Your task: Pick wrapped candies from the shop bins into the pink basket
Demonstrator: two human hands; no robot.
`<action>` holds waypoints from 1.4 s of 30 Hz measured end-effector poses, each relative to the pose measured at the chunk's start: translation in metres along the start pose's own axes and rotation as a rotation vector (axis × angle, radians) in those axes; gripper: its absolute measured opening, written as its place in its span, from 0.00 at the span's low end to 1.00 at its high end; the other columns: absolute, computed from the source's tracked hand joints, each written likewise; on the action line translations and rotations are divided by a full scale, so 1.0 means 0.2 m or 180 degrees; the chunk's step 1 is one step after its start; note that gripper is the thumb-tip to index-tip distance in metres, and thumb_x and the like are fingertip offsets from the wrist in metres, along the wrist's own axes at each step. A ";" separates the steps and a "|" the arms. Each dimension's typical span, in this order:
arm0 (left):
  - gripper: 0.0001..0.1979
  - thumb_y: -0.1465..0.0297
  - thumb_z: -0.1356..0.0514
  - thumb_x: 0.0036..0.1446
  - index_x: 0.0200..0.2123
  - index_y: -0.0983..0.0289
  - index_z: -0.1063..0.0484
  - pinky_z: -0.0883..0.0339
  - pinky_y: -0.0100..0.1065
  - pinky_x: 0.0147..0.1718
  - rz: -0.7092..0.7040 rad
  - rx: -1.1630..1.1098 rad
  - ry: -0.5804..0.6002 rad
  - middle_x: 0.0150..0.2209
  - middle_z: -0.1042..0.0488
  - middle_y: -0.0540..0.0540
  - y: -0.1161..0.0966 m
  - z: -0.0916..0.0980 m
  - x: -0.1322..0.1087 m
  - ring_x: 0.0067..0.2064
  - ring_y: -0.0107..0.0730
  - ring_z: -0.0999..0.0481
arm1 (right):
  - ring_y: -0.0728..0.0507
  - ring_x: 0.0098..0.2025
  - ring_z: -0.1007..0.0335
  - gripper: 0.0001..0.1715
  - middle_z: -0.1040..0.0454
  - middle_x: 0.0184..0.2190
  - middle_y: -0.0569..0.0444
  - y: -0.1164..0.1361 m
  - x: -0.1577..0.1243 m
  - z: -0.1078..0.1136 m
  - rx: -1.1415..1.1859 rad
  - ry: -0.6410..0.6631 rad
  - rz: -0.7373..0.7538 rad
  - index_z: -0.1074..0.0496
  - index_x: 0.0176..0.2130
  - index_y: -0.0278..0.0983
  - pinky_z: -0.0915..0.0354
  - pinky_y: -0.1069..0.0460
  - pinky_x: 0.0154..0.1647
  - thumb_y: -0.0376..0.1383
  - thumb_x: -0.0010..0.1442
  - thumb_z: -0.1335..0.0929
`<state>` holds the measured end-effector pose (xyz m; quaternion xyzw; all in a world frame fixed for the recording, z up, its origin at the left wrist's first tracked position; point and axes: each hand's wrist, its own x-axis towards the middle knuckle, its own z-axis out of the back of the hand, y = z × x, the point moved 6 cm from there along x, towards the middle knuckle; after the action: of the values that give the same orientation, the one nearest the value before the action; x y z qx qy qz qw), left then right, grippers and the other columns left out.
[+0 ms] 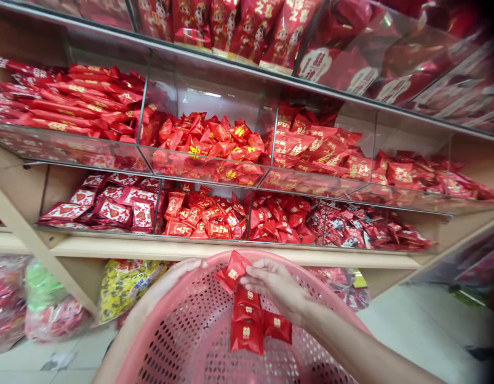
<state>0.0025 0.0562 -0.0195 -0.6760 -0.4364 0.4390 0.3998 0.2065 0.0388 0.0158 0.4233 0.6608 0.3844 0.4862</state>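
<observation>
Pinched between the thumb and fingertips of the right hand [273, 282], drawn close together: a red gold-printed packet [232, 271] at the far inner wall of a pink perforated basket [183, 304]. Just below, inside the basket, more red packets [247, 337], four in view; cannot tell whether joined to the one held. Along the far-left rim, the left hand [186, 269], washed out and blurred; cannot tell how tightly closed. Between the basket and the goods above, a pale wooden ledge [111, 247], partly covered by the basket. Behind clear front panels [71, 148], rows of red-wrapped sweets [210, 136], with white-and-red packets [113, 205] at lower left. Overhead, large cartoon-printed packets [252, 29] on the top shelf. Beneath the ledge, beside the left forearm, a yellow bag [127, 285] and, farther left, a clear bag [50, 317] with green and pink contents. At right, pale floor [422, 325], in view past the right forearm.
</observation>
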 end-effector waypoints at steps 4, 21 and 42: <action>0.11 0.66 0.37 0.47 0.36 0.62 0.23 0.44 0.29 0.53 -0.0282 0.0397 0.0154 0.44 0.25 0.52 0.00 0.04 0.03 0.51 0.35 0.32 | 0.48 0.30 0.27 0.21 0.25 0.23 0.54 -0.05 0.04 -0.05 0.0556 -0.0229 -0.0021 0.36 0.24 0.35 0.34 0.53 0.38 0.38 0.33 0.24; 0.08 0.70 0.35 0.45 0.31 0.64 0.27 0.34 0.30 0.39 0.0236 -0.0419 0.0349 0.32 0.23 0.51 0.06 0.02 0.02 0.33 0.28 0.26 | 0.47 0.35 0.27 0.19 0.26 0.25 0.55 -0.09 -0.05 -0.17 0.1060 -0.0003 0.0069 0.36 0.25 0.35 0.36 0.50 0.45 0.36 0.38 0.24; 0.08 0.72 0.35 0.44 0.22 0.66 0.32 0.37 0.28 0.26 0.0164 -0.0279 0.0536 0.23 0.27 0.49 0.01 -0.02 -0.04 0.24 0.27 0.29 | 0.52 0.24 0.41 0.18 0.34 0.21 0.60 -0.02 0.12 -0.15 -0.0562 0.0165 0.0772 0.31 0.24 0.35 0.43 0.55 0.29 0.47 0.43 0.28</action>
<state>0.0059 0.0474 -0.0183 -0.7383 -0.4026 0.3713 0.3936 0.1731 0.0576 0.0104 0.4456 0.5808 0.5077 0.4543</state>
